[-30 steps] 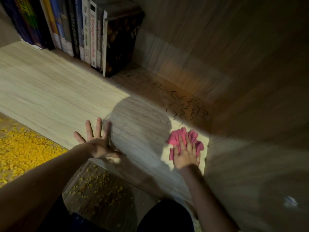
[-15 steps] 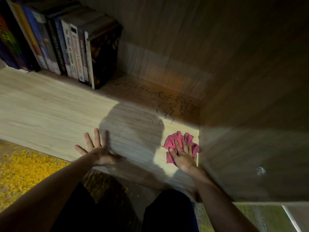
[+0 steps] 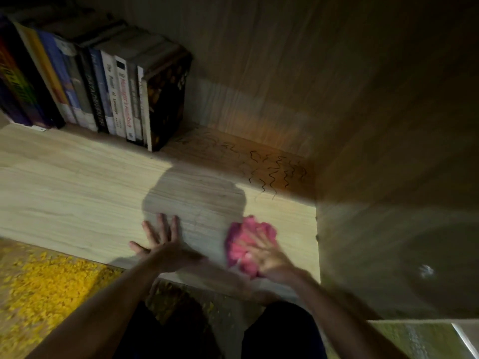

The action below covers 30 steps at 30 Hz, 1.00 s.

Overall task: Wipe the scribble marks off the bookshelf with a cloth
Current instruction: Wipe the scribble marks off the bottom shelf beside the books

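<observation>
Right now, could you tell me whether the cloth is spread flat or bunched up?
Bunched up: the pink cloth shows lumpy folds beneath the right hand pressing it onto the shelf.

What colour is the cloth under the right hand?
Pink; the cloth shows best in the head view, though blurred.

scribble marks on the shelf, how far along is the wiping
Done: the front of the shelf board looks free of dark squiggles. In hand: the right hand presses the pink cloth near the front edge, left hand flat beside it. Left: the scribble marks in the back right corner, untouched.
</observation>
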Available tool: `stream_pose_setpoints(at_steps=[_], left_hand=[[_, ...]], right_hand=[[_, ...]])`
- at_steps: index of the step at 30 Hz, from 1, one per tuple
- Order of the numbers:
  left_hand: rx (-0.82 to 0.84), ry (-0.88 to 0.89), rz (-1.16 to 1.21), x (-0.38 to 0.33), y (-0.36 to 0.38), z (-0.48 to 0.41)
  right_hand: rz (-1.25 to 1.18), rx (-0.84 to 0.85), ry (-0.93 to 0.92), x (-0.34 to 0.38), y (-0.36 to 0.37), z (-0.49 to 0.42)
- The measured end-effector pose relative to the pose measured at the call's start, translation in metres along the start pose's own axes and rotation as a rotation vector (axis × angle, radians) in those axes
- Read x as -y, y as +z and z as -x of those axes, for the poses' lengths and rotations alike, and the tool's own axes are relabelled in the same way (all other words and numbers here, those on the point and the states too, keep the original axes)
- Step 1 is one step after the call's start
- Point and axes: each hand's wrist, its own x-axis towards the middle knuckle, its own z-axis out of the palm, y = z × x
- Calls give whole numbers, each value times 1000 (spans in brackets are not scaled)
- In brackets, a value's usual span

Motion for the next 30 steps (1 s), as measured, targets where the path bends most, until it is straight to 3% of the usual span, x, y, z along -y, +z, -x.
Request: stream_pose_setpoints(at_steps=[3, 6, 7, 8, 10, 11, 13, 15, 17, 20, 21, 26, 30], left_hand=[[10, 11, 26, -1, 0, 2], [4, 11, 25, 1, 0, -1], [4, 9, 30, 1, 1, -2], [4, 8, 35, 1, 1, -2], [2, 4, 55, 0, 1, -1], [-6, 6, 60, 0, 1, -1], [-26, 17, 53, 0, 2, -1], [-22, 28, 54, 3, 3, -3], [-14, 23, 55, 2, 3, -3], [-13, 17, 57, 2, 1, -3], [-13, 21, 56, 2, 1, -4], [-9, 61, 41, 5, 0, -4], [11, 63, 59, 7, 0, -4]], right_hand=[[-41, -133, 364, -55, -26, -3], [-217, -256, 689, -24, -31, -33], [-291, -239, 627, -3, -27, -45], [-354, -267, 436, 20, -22, -53], [-207, -402, 8, 49, 8, -50], [-129, -420, -35, 56, 22, -41], [-7, -236, -65, 37, 15, -14], [-25, -176, -41, -1, 1, 18], [-32, -318, 166, -44, -3, 28], [-120, -202, 562, -47, -5, 1], [-158, -198, 563, -34, -5, -4], [-206, -217, 221, -16, 30, 46], [-188, -302, 227, -25, 58, 87]])
